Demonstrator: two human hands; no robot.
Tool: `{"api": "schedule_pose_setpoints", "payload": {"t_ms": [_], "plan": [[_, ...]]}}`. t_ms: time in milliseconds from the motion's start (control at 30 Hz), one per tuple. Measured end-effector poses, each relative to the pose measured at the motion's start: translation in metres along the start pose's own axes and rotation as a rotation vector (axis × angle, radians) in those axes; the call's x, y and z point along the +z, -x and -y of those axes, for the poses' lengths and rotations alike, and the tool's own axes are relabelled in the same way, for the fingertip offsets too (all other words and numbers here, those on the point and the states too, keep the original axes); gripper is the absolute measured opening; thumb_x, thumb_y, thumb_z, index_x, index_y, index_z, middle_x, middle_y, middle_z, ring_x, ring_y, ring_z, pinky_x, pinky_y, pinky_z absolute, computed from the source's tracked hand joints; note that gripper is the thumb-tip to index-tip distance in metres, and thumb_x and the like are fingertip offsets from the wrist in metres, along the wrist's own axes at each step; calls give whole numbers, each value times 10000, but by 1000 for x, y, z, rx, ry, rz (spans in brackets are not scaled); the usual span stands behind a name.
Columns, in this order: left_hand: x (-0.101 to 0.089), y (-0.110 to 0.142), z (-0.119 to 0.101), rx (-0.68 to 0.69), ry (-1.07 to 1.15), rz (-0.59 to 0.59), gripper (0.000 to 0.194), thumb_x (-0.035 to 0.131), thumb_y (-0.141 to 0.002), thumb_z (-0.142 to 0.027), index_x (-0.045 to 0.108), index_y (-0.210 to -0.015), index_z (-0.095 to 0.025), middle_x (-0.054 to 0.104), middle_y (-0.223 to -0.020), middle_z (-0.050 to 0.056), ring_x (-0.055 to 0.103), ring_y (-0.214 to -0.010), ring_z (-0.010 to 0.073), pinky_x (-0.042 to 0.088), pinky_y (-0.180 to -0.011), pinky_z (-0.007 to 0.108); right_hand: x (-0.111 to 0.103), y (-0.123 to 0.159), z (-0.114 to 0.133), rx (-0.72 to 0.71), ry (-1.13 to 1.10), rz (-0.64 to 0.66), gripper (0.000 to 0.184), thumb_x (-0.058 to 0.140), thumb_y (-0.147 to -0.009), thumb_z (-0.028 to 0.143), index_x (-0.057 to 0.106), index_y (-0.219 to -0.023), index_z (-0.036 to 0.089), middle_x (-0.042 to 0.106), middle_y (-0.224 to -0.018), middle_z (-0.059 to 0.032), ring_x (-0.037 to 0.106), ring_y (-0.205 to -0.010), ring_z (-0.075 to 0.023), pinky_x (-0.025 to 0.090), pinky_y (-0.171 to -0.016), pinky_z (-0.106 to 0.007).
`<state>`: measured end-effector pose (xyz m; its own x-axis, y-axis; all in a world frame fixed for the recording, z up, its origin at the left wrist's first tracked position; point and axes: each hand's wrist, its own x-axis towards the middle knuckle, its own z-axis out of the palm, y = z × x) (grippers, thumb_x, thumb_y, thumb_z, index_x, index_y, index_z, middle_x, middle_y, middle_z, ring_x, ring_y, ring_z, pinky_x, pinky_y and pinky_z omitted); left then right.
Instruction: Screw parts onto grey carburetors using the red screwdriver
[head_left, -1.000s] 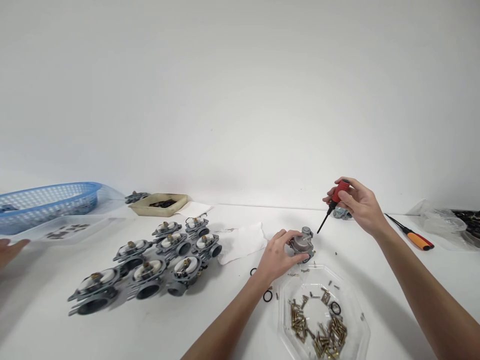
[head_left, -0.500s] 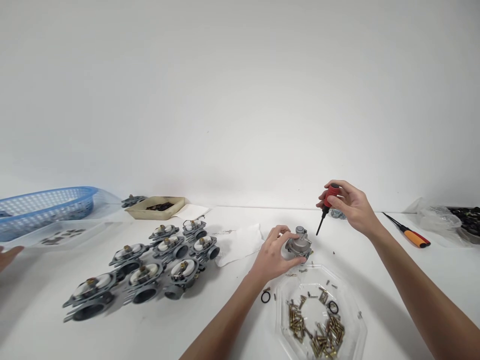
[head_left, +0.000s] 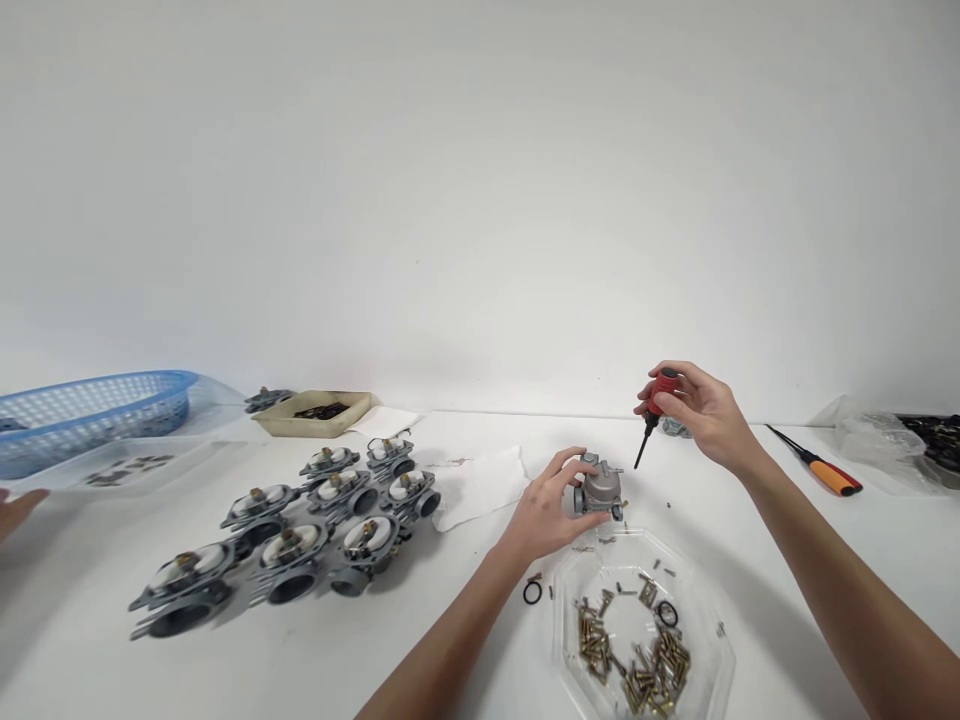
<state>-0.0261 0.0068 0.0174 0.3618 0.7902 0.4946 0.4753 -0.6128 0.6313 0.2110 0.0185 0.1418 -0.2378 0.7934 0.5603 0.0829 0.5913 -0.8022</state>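
Note:
My left hand (head_left: 551, 505) is closed around a grey metal carburetor (head_left: 602, 487) that rests on the white table, its bowl side up. Up and to the right, my right hand (head_left: 697, 405) grips a screwdriver (head_left: 664, 387) by its red and black handle. The black shaft points down and to the left, its tip in the air just right of the carburetor and apart from it. Close in front of the carburetor lies a clear octagonal tray (head_left: 716, 600) with many brass screws (head_left: 596, 640) and a black rubber ring (head_left: 666, 614) inside.
Several opened carburetors (head_left: 292, 545) stand at left, near a white cloth (head_left: 487, 485). Behind them are a beige tray (head_left: 304, 420), a blue basket (head_left: 161, 405) and a clear tray (head_left: 187, 465). Orange-handled pliers (head_left: 825, 470) lie at right. Another person's hand (head_left: 19, 510) shows at the left edge.
The carburetor has turned under my left hand, so its side outlet faces another way. My right hand with the screwdriver has hardly moved.

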Motion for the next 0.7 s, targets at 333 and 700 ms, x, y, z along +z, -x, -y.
{"api": "schedule_pose_setpoints", "payload": {"t_ms": [333,700], "plan": [[0,0,-2,18,-97,-11,435,790,-748,-402,614,-1129,-289,592,-1230,25,602,-689,128,546,-721,317,8,1,5,4,-19,-7,245,712,-861,373,620,-1045,238,644,-938,-36,731,-795,-225,614,-774,-427],[2,0,-1,30,-117,-34,424,808,-739,-367,625,-1114,-294,587,-1167,12,602,-753,141,534,-722,294,28,6,-6,81,1,131,246,697,-866,359,617,-1073,253,614,-944,-20,729,-821,-226,599,-754,-399]]}}
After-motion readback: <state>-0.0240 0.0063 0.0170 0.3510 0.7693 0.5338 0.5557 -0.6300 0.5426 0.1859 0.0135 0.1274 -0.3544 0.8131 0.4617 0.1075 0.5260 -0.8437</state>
